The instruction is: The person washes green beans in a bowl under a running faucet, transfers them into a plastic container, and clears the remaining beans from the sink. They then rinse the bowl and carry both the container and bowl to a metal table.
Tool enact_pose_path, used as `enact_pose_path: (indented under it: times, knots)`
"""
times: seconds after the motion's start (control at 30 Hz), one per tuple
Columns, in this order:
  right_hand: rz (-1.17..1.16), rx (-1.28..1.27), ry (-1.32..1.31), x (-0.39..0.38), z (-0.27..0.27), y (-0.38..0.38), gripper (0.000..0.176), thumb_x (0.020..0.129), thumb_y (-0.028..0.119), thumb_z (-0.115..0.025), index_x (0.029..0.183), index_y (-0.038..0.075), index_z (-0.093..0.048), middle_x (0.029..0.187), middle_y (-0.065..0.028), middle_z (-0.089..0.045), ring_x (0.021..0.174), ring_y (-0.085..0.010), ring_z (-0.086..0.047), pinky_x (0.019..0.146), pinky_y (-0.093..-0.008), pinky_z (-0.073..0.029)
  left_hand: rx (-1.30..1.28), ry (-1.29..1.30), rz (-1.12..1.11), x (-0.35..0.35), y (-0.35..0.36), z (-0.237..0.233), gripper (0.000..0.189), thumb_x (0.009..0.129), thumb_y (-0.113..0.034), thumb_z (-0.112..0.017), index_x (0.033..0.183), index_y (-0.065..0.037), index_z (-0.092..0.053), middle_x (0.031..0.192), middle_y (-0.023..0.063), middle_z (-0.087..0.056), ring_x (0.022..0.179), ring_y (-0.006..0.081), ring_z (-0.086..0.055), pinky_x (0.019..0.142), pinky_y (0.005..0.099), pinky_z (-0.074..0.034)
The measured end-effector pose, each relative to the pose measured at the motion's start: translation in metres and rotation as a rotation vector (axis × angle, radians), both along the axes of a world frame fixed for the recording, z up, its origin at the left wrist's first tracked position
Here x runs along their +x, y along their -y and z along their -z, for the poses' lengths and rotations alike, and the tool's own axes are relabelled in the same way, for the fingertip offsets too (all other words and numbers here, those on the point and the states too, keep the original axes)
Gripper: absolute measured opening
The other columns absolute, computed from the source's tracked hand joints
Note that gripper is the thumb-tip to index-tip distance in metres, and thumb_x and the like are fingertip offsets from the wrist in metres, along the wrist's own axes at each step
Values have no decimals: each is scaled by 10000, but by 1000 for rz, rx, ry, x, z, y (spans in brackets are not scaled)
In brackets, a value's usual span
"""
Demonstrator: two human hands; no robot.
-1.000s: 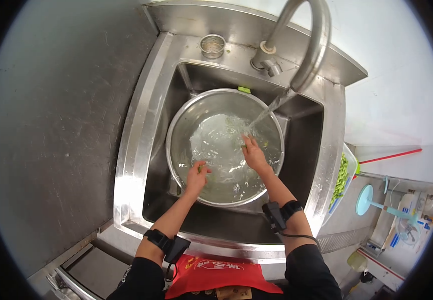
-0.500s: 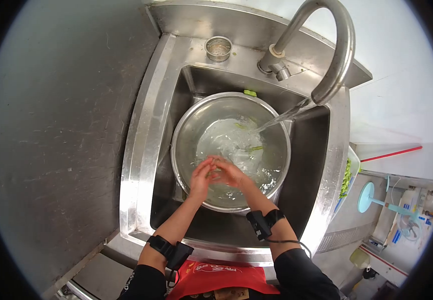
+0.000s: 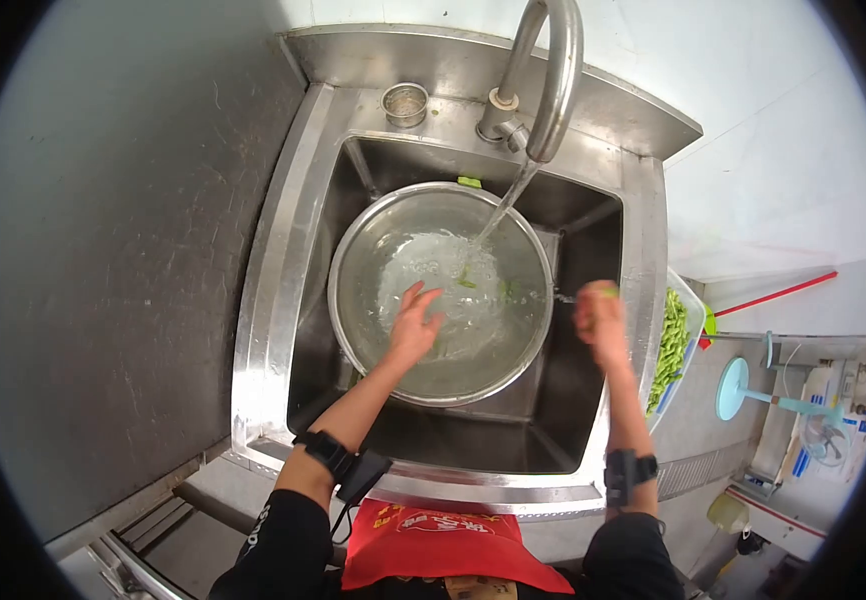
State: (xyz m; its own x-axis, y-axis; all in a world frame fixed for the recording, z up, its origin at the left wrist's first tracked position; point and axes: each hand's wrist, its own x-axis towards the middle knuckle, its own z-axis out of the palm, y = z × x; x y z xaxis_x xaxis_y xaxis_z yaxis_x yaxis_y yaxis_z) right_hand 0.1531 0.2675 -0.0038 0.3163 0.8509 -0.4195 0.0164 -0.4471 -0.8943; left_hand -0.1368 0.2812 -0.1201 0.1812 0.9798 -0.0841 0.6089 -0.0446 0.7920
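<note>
A wide metal basin (image 3: 345,342) of water stands in the sink, with a few green vegetable pieces (image 3: 465,278) floating in it. My left hand (image 3: 415,328) is over the near-left part of the basin, fingers apart and holding nothing. Out past the basin's right rim, above the sink's right side, my right hand (image 3: 603,318) is closed, slightly blurred. A bit of green vegetable (image 3: 608,292) shows at its fingers; the rest of what it holds is hidden. Water runs from the faucet (image 3: 559,110) into the basin.
A metal sink strainer (image 3: 405,104) sits on the back ledge of the sink (image 3: 271,330). Another green piece (image 3: 469,182) lies by the basin's far rim. To the right, a clear tub (image 3: 695,310) holds many green vegetable pieces (image 3: 669,350). A dark panel stands along the left.
My hands, together over the basin before, are now apart. The right one has moved right, past the rim, with a green piece. The view has shifted, showing more of the tub.
</note>
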Motion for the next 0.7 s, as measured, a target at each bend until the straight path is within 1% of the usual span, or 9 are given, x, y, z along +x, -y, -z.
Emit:
enact_pose_path:
  times: [0.07, 0.13, 0.23, 0.33, 0.37, 0.47, 0.5, 0.57, 0.7]
  knots:
    - [170, 138, 277, 79, 4, 17, 198, 896, 293, -452, 869, 111, -522, 607, 37, -463, 460, -37, -419, 349, -174, -271, -16, -154, 98, 29, -7, -10, 525, 743, -151, -625, 1236, -207, -455, 1352, 129, -307, 1212, 323, -354, 920, 392, -410]
    - [195, 149, 276, 151, 6, 39, 228, 893, 291, -452, 998, 97, -511, 772, -32, -537, 595, -92, -520, 379, -191, -340, -14, -302, 193, 47, -13, -9, 570, 716, -141, -641, 1245, -217, -444, 1370, 130, -275, 1239, 341, -313, 963, 401, -380]
    - [270, 0, 298, 160, -9, 63, 335, 876, 268, -486, 1144, 69, -447, 1032, -102, -522, 860, -157, -548, 536, -240, -454, -44, -473, 300, 69, -26, 19, 550, 718, -118, -622, 1232, -204, -448, 1348, 124, -293, 1225, 333, -328, 934, 404, -404]
    - [45, 23, 838, 213, 40, 100, 455, 843, 220, -542, 1228, 44, -376, 1215, -123, -432, 1079, -219, -460, 772, -315, -456, -139, -519, 319, 71, -41, 50, 459, 735, -71, -574, 1171, -180, -483, 1231, 134, -395, 1126, 332, -426, 873, 405, -443]
    - [70, 125, 900, 211, 39, 102, 437, 823, 142, -560, 1213, 33, -396, 1208, -107, -453, 1088, -228, -459, 883, -343, -392, -126, -513, 300, 69, -47, 57, 423, 747, -48, -545, 1148, -173, -491, 1181, 133, -423, 1079, 326, -462, 844, 403, -461]
    - [242, 120, 464, 202, 32, 97, 389, 825, 92, -539, 1191, 29, -423, 1197, -104, -463, 1090, -220, -461, 891, -330, -391, -51, -243, -53, 69, -72, 41, 357, 753, -7, -511, 1078, -153, -516, 1058, 121, -466, 966, 313, -524, 793, 405, -481]
    - [219, 181, 535, 198, 32, 93, 335, 827, 46, -508, 1158, 24, -453, 1165, -93, -479, 1063, -193, -473, 872, -306, -407, -18, -108, -218, 69, -85, 29, 340, 749, 2, -508, 1055, -146, -525, 1022, 116, -474, 932, 310, -537, 782, 407, -483]
    - [181, 237, 584, 181, 21, 84, 314, 825, 22, -495, 1137, 20, -465, 1147, -87, -487, 1054, -187, -477, 864, -297, -413, 57, -184, -177, 60, -120, 15, 434, 744, 22, -497, 1124, -187, -512, 1085, 105, -450, 941, 303, -537, 810, 399, -476]
    - [139, 315, 562, 177, 20, 79, 263, 820, -31, -465, 1078, 11, -493, 1127, -73, -490, 1054, -172, -475, 858, -279, -414, 160, -450, 249, 59, -179, -9, 575, 739, 40, -496, 1226, -262, -448, 1165, 115, -397, 965, 290, -538, 828, 377, -476]
